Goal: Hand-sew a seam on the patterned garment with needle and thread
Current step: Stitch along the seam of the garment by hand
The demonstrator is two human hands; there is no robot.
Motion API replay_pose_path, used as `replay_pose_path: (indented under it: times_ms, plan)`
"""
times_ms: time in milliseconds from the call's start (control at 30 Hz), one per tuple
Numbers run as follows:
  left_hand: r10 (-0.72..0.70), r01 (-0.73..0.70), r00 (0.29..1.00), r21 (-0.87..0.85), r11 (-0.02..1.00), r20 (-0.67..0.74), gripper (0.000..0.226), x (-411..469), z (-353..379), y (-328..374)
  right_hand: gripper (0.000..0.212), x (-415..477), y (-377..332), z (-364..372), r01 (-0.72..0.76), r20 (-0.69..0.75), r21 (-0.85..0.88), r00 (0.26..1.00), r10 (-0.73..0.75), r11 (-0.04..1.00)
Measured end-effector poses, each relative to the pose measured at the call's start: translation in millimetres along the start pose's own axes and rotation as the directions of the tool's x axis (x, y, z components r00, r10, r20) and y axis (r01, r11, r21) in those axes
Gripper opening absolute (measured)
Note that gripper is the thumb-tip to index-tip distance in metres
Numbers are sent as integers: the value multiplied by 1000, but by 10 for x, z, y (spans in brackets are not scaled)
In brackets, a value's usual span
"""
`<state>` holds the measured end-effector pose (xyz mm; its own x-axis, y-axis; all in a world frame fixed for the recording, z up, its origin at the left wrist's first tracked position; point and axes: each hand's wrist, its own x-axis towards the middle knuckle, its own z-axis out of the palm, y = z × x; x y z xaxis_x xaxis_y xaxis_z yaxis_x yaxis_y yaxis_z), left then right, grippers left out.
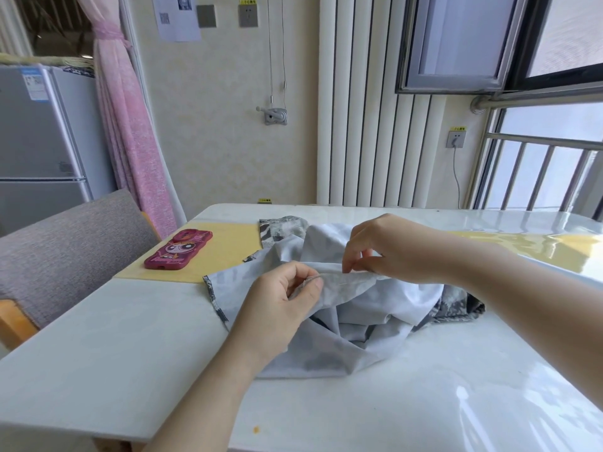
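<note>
The garment [352, 308] fold is pinched by the left hand [280, 301], and, toward three o'clock, by the right hand [385, 249].

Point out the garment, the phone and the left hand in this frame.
garment [375, 324], head view, pale inside-out fabric below the folded edge.
phone [177, 250], head view, middle of its pink cartoon case.
left hand [280, 300], head view, back of the hand.

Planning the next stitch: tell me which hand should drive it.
Probably the right hand: its fingertips pinch at the folded seam edge of the garment, while the left hand grips that edge taut. The needle itself isn't discernible.
</note>
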<state>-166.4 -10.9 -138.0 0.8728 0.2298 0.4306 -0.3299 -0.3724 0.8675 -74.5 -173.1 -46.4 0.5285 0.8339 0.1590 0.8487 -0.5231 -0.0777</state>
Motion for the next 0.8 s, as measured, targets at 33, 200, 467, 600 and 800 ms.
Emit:
replay_pose_path:
  times_ms: [33, 200, 467, 600, 800]
  plan:
    - [-2, 2, 1000, -7, 1000, 6, 12, -2, 1, -3, 23, 5, 1, 6, 6, 0, -2, 1000, -6, 1000]
    - [13, -11, 999, -32, 999, 41, 12, -2, 4, -24, 24, 28, -23, 29, 30, 3, 8, 1000, -30, 1000]
    - [-45, 54, 998, -185, 981, 51, 21, 48, 37, -72, 17, -4, -175, 94, 28, -33, 298, 999, -19, 954]
    - [-82, 98, 994, -298, 950, 66, 17, 72, 63, -94, 15, -72, -176, 93, 24, -41, 514, 999, -3, 857]
    - [-110, 116, 993, -399, 909, 39, 15, 141, 109, -40, 8, -105, -198, 192, 118, -164, 317, 984, -68, 941]
